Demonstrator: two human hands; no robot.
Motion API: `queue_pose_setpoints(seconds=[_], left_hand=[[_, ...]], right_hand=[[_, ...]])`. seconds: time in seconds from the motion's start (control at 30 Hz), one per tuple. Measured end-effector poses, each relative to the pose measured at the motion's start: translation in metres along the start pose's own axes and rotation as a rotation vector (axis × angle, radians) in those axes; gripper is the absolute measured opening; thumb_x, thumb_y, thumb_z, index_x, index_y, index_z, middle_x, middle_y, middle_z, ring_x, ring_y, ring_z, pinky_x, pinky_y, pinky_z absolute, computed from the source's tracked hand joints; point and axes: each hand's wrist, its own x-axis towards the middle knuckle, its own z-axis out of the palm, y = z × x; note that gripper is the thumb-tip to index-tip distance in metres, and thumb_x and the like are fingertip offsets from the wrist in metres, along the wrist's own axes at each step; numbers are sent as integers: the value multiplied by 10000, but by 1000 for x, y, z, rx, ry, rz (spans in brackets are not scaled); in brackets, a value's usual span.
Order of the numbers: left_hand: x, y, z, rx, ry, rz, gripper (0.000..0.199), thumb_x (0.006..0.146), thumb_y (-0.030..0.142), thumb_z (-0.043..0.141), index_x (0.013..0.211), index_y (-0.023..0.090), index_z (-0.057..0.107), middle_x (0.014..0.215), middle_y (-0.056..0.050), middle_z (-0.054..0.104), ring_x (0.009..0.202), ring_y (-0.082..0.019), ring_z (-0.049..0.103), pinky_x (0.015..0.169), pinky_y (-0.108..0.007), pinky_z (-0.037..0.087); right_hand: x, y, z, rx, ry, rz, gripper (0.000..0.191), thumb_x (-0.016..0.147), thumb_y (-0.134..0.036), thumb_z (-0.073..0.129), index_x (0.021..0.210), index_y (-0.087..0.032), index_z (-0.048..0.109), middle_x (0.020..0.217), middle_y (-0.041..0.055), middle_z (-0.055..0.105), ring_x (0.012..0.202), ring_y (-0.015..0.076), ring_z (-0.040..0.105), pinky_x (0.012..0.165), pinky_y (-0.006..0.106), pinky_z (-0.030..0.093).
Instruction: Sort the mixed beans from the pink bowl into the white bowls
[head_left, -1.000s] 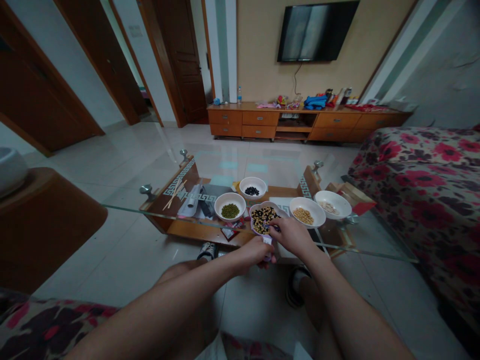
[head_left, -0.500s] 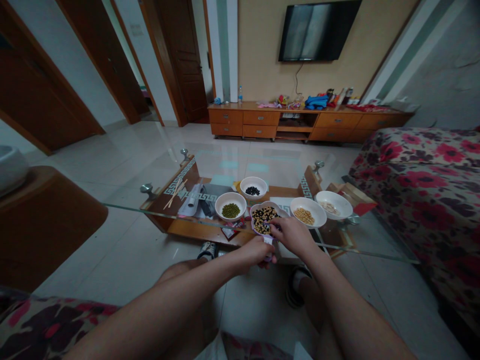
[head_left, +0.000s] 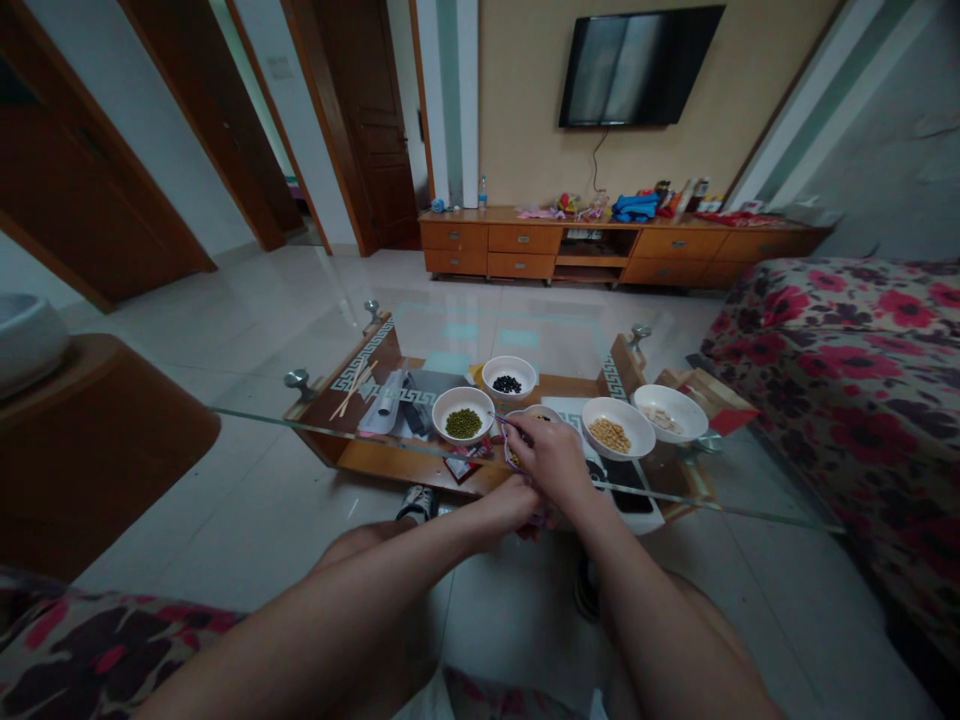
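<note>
Living-room glass table (head_left: 397, 463): right hand (head_left: 551, 465) closed on thin stick (head_left: 504, 421), tip pointing upper left over bean bowl (head_left: 513, 452); left hand (head_left: 512, 505) grip cannot be told.

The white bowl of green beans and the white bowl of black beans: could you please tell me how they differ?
The bowl of green beans holds green beans, while the bowl of black beans holds black beans. The green bowl stands nearer the camera and to the left; the black bowl stands farther back. The green beans also cover a somewhat larger patch than the black beans. Both bowls are round and white, with a small heap at the bottom.
</note>
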Motion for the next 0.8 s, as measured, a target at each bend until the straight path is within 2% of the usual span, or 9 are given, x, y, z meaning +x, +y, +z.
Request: queue_pose_setpoints(seconds=[0.1, 0.2, 0.37, 0.43, 0.53, 0.67, 0.8], left_hand=[[-1, 0, 1, 0, 51, -3, 198, 828, 316, 476, 767, 156, 576, 595, 5, 532, 456, -92, 427, 442, -215, 321], [-2, 1, 2, -19, 51, 1, 188, 827, 311, 495, 746, 158, 569, 590, 3, 531, 444, -94, 430, 436, -221, 321], [1, 3, 0, -61, -6, -21, 69, 742, 184, 491, 708, 157, 544, 615, -12, 567, 435, -103, 446, 433, -232, 326], [3, 1, -1, -69, 4, -44, 61, 720, 150, 479, 721, 160, 540, 613, -7, 570, 429, -104, 449, 434, -230, 334], [7, -3, -1, -56, 13, -52, 69, 716, 142, 473, 726, 161, 538, 612, -9, 580, 420, -104, 455, 425, -229, 330], [8, -3, 0, -49, 18, -59, 73, 717, 156, 470, 741, 163, 538, 622, -3, 593, 417, -99, 460, 419, -225, 336], [3, 3, 1, -57, 21, -79, 69, 714, 152, 474, 747, 160, 534, 618, 2, 586, 420, -96, 454, 421, -220, 350]], right_hand=[[6, -11, 7, 18, -59, 12, 297, 946, -342, 463, 1113, -272, 699, 1048, 29, 737, 918, 184, 661, 809, 274, 440], [7, -11, 5, -5, -102, 64, 318, 948, -369, 451, 1130, -268, 691, 1063, 46, 730, 954, 193, 650, 826, 279, 441], [-1, 14, -14, -98, -96, 126, 338, 940, -379, 433, 1161, -283, 671, 1067, 38, 724, 921, 196, 658, 779, 276, 441], [-7, 27, -22, -166, -132, 174, 331, 916, -396, 463, 1125, -273, 689, 944, 49, 742, 838, 213, 669, 699, 280, 433], [-14, 40, -29, -190, -232, 181, 302, 897, -373, 484, 1035, -248, 720, 889, 60, 744, 806, 210, 672, 660, 267, 410], [-18, 45, -29, -199, -331, 164, 302, 890, -359, 493, 1026, -233, 731, 912, 74, 747, 826, 210, 675, 661, 263, 406], [-17, 43, -25, -206, -368, 142, 314, 898, -354, 485, 1045, -224, 730, 942, 88, 743, 869, 216, 673, 697, 272, 427]])
